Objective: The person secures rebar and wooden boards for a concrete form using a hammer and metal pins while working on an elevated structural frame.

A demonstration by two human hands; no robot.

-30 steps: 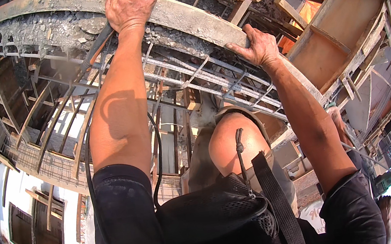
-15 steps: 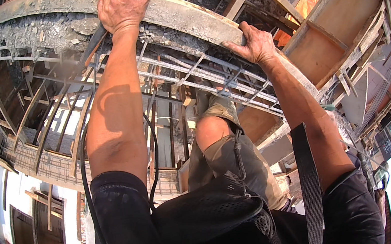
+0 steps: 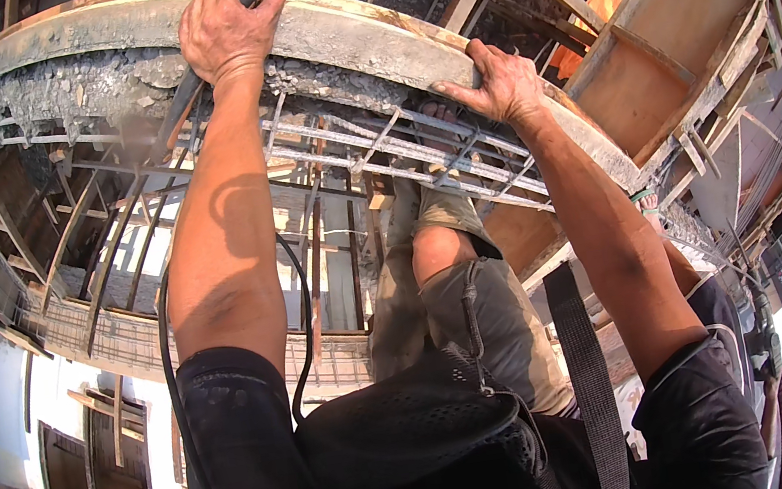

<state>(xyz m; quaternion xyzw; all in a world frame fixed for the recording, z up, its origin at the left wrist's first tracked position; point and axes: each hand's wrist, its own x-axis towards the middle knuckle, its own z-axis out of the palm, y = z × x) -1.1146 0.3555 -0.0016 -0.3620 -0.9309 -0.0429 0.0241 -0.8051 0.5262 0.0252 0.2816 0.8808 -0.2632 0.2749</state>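
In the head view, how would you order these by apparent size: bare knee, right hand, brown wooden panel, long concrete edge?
1. Long concrete edge
2. Brown wooden panel
3. Right hand
4. Bare knee

This is apparent size only.

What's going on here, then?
Someone's left hand is closed around a long, dark power tool with orange parts; its lower end is blurred, so I can't tell its type. The right hand rests on a rough concrete beam, thumb spread. Steel reinforcing bars lie exposed alongside the beam.
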